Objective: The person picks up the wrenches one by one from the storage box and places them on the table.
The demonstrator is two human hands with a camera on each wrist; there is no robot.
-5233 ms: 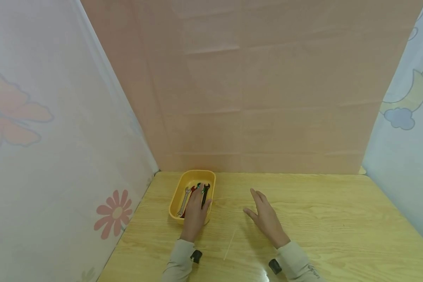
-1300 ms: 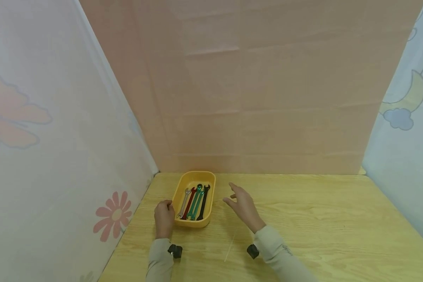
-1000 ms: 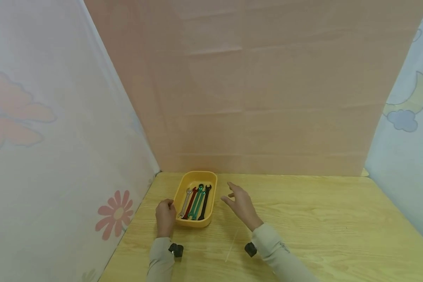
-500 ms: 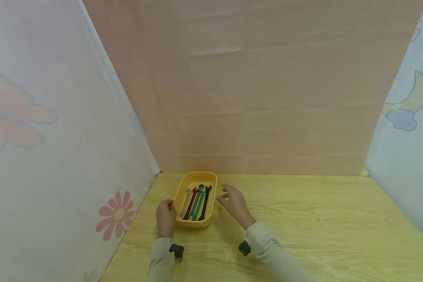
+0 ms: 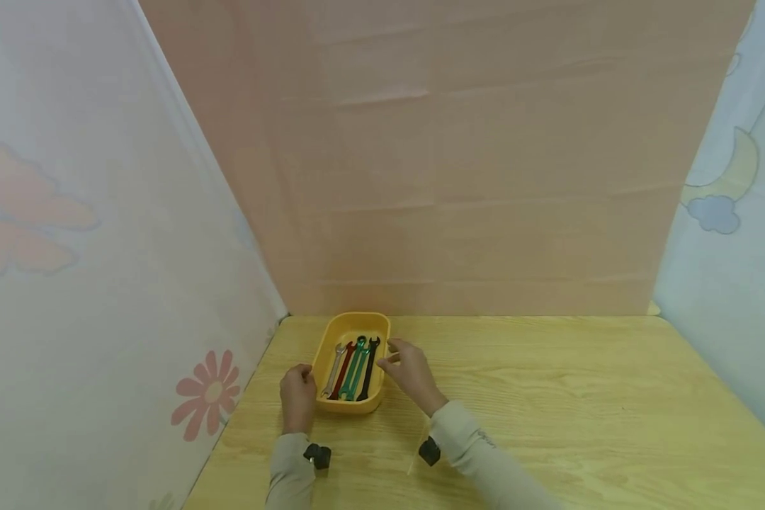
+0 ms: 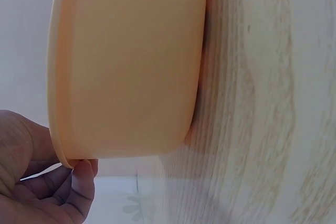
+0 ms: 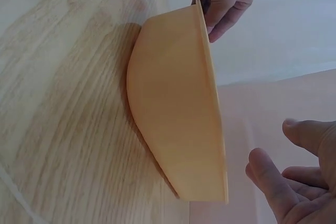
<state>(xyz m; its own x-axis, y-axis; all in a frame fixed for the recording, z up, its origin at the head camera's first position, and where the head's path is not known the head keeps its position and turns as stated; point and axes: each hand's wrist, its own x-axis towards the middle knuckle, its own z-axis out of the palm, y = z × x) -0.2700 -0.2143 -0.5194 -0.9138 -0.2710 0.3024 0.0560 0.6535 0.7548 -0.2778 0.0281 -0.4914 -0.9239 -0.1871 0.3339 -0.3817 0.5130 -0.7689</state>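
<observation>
A yellow plastic bin [image 5: 347, 408] stands at the back left of the table. Inside it, side by side, lie a silver wrench [image 5: 334, 370], a red wrench [image 5: 342, 370], two green wrenches [image 5: 355, 373] and a black wrench [image 5: 369, 368]. My left hand [image 5: 297, 400] pinches the bin's left rim between thumb and fingers, as the left wrist view shows at the bin wall [image 6: 131, 61]. By the right rim is my right hand [image 5: 412, 373], its thumb and fingers spread. The right wrist view shows a small gap between that hand [image 7: 307, 177] and the rim.
The wooden table [image 5: 548, 397] extends to the right. A pinkish-beige cloth [image 5: 484, 177] hangs behind it, and a white patterned cloth [image 5: 121, 212] hangs close on the left. A thin pale streak [image 5: 416, 457] marks the tabletop near my right wrist.
Some seconds ago my left hand was over the wrenches in the bin; it then moved to the left rim and stays there. My right hand has come leftward to the right rim.
</observation>
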